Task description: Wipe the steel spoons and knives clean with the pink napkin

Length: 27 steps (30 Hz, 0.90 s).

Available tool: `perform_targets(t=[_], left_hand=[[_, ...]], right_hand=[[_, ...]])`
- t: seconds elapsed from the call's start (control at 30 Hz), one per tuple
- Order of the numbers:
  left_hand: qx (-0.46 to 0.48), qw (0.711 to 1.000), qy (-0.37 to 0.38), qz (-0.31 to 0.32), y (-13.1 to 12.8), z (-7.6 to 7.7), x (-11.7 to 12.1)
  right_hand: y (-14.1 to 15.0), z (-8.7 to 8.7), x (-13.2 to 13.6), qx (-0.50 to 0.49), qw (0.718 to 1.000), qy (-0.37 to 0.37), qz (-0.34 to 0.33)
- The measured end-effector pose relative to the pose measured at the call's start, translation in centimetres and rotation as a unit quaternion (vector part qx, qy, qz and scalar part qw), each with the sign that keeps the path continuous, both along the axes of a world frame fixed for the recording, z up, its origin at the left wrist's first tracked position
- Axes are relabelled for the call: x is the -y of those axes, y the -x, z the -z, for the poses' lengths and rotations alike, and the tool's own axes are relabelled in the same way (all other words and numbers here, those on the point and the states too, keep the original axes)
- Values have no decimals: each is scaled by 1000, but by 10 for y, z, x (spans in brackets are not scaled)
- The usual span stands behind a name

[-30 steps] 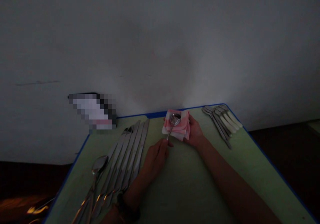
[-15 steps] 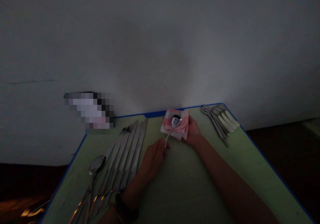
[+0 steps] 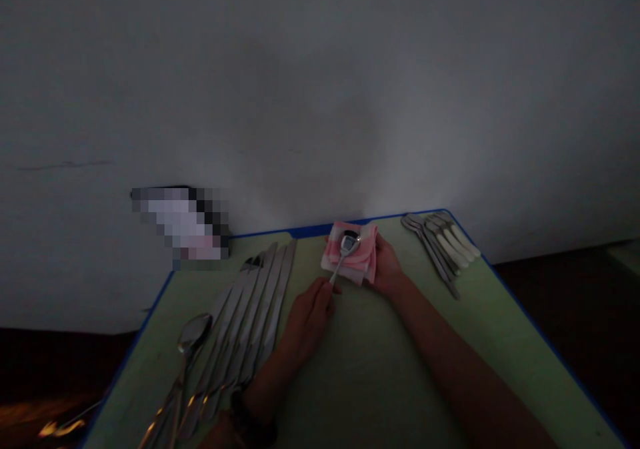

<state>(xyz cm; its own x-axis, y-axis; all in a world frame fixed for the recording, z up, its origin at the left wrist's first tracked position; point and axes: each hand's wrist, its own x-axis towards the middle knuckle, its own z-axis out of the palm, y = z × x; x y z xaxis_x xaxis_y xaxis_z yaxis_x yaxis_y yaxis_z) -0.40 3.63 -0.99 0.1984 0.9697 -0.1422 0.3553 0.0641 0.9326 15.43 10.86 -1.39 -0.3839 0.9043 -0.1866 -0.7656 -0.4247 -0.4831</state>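
My left hand point(image 3: 311, 307) is closed around the handle of a metal spoon point(image 3: 349, 243), its bowl pointing away from me. The bowl lies over a folded pink and white cloth point(image 3: 363, 255). From the right, my right hand point(image 3: 389, 263) holds that cloth from beneath and along its right side, its fingers mostly hidden by the folds. Left of my left hand, several table knives point(image 3: 255, 309) lie side by side. Beyond them rests a large spoon point(image 3: 195, 332), its bowl toward the far edge.
The pale green table point(image 3: 390, 369) has a blue rim and stands against a grey wall point(image 3: 320, 102). Several spoons point(image 3: 430, 252) and white-handled cutlery point(image 3: 457, 242) lie at the far right. A blurred-out object point(image 3: 183, 225) leans at the far left corner.
The spoon's bowl has shifted very slightly to the left over the cloth. Both hands keep their holds.
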Motion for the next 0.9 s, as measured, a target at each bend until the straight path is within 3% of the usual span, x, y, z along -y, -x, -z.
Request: perform_targets(t=[0.23,0.43,0.77,0.9], left_hand=[[-4,999,-30,-37,0,2,0],[4,999,-36,-32,-2,-1,1],[-38,998,-44,2,-1,-10,2],[-38,995,-59,76,2,-10,4]], right_hand=[[2,-1,-1,8,999,42,15],[2,1,-1,10,999,37,6],[3,-1,1,-15,1000,17,1],[2,3,0,-11,1000,-2,-7]])
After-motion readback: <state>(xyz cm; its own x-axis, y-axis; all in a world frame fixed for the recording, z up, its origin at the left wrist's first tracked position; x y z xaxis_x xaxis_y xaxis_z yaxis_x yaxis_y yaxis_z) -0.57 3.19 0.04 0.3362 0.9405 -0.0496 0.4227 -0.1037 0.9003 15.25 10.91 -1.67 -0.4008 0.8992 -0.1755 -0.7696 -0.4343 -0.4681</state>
